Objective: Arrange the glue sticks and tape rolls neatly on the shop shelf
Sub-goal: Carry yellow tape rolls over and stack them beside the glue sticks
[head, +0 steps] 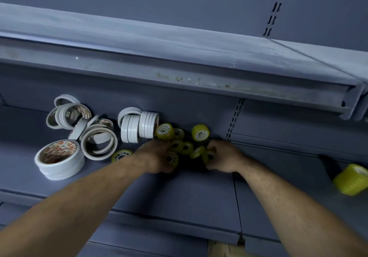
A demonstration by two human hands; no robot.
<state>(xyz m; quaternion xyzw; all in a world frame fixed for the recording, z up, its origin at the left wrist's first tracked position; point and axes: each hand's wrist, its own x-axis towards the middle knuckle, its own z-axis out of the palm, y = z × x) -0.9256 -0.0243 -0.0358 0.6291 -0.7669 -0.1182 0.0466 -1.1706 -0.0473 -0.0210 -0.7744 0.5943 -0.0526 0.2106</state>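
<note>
Both forearms reach in over the front of the shelf (pixel 189 197) and meet at the pile of small yellow rolls (pixel 180 146), which lies toward the back wall. The left hand (pixel 157 155) sits at the pile's left edge with its fingers curled down next to a roll. Blur hides whether it grips anything, so I cannot tell. The right hand (pixel 223 157) is at the pile's right edge, its thumb and fingers pinching a small roll (pixel 208 155).

Left of the pile and a little nearer, a stray yellow roll (pixel 121 155) lies apart. Well right of the pile, a large yellow roll (pixel 350 179) lies alone. Touching the pile's far left side is a row of white rolls (pixel 139 126) stood on edge. Further left are a wide white roll (pixel 59 159) and a jumble of loose white rolls (pixel 79 121). Above and behind the pile runs the upper shelf (pixel 179 43). No glue sticks are in view.

The step in hand looks like sorting the yellow pile, with the white rows partly done. The next move probably calls for setting each small roll on edge next to the white row. They need a steady pinch, since they would roll easily.
</note>
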